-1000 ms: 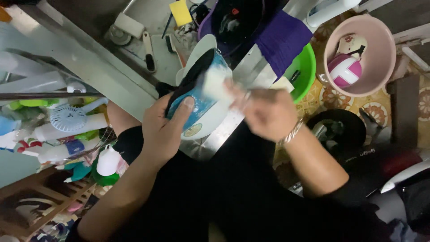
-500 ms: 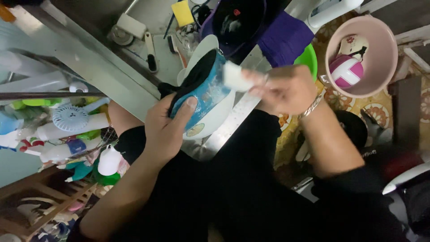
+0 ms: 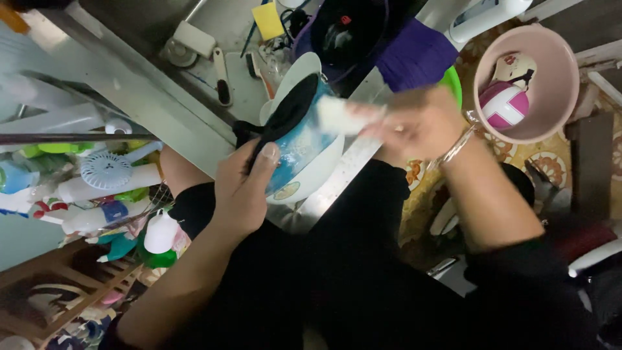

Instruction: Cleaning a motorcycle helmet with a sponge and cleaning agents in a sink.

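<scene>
My left hand (image 3: 243, 188) grips a blue pot with a black inside (image 3: 295, 133), tilted on its side above a white bowl (image 3: 311, 175) on the steel sink edge. A pale scrub pad (image 3: 337, 115) is pinched in my right hand (image 3: 421, 120), pressed against the pot's blue outer wall; hand and pad are blurred. A bracelet sits on my right wrist.
The sink (image 3: 220, 52) holds a soap bar, a yellow sponge (image 3: 267, 19), brushes and a dark pot on a purple cloth (image 3: 414, 55). A pink basin (image 3: 528, 81) and a green basin stand on the patterned floor at right. A rack with bottles (image 3: 97, 188) is at left.
My right hand with the pad has moved from the pot's lower side up and to the right along its outer wall. My left hand keeps the pot in place.
</scene>
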